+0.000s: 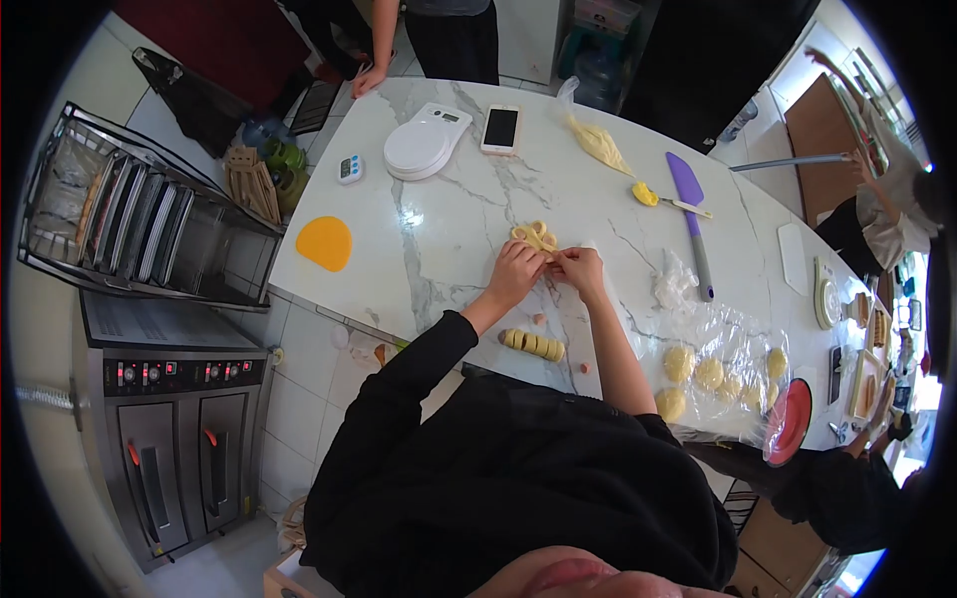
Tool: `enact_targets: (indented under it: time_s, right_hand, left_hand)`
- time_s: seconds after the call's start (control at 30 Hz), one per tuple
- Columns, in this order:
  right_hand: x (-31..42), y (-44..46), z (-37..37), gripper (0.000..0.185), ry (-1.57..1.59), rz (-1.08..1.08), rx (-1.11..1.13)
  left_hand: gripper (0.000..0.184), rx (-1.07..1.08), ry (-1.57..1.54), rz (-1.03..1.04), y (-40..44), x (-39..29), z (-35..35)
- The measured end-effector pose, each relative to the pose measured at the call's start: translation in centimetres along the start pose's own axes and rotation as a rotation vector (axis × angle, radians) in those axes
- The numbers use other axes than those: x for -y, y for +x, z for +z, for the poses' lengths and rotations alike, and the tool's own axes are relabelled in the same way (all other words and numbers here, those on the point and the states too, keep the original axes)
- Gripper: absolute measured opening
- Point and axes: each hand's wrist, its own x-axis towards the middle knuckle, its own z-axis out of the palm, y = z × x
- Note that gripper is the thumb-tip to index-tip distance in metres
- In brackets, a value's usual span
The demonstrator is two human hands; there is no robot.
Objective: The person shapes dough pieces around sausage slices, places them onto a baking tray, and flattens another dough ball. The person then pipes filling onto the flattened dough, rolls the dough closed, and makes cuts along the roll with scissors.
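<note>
Pale yellow dough strips (535, 235), looped at their far end, lie on the marble table. My left hand (518, 269) is closed on the near end of the strips, fingertips pressed together. From the right, my right hand (579, 269) meets it, its fingers pinched on the same dough. A wrapped, striped dough roll (532, 344) rests nearer my body, with small dough bits around it. Several round dough balls (709, 374) sit under clear plastic to the right.
On the marble table (449, 239) are a white scale (419, 148), phone (500, 130), timer (350, 168), orange scraper (324, 243), piping bag (598, 142), purple spatula (685, 181) and red plate (789, 421). Another person's hand (370, 80) touches the far edge. Other people stand at right.
</note>
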Motion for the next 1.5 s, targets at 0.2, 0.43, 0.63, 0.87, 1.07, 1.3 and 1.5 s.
enact_targets:
  time_s: [0.2, 0.43, 0.63, 0.87, 1.07, 1.3, 1.5]
  right_hand:
    - [-1.0, 0.5, 1.2, 0.011, -0.356, -0.422, -0.283]
    - [-1.2, -2.0, 1.6, 0.015, -0.487, -0.709, -0.284]
    - [-1.3, -1.6, 1.4, 0.015, -0.377, -0.743, -0.267]
    - [-1.0, -2.2, 1.7, 0.013, -0.318, -0.752, -0.215]
    - [-0.9, -2.1, 1.9, 0.017, -0.386, -0.755, -0.284]
    - [-1.1, -2.0, 2.3, 0.024, -0.382, -0.723, -0.307]
    - [-1.5, -3.2, 1.8, 0.029, -0.714, -0.918, -0.403]
  left_hand:
    - [0.011, 0.027, 0.118, 0.080, -0.6, -0.2, -0.4]
    - [0.030, 0.142, 0.073, 0.104, -1.7, -0.8, -1.5]
    - [0.039, 0.152, -0.023, 0.050, -2.0, 0.6, -2.2]
    - [0.046, 0.066, -0.117, -0.281, -0.7, 0.3, -1.0]
    - [0.046, 0.016, -0.086, -0.252, -1.2, 0.5, -0.8]
    - [0.031, 0.062, 0.009, -0.239, -1.0, -0.1, -1.2]
    - [0.028, 0.069, 0.075, -0.121, -1.9, 0.7, -1.7]
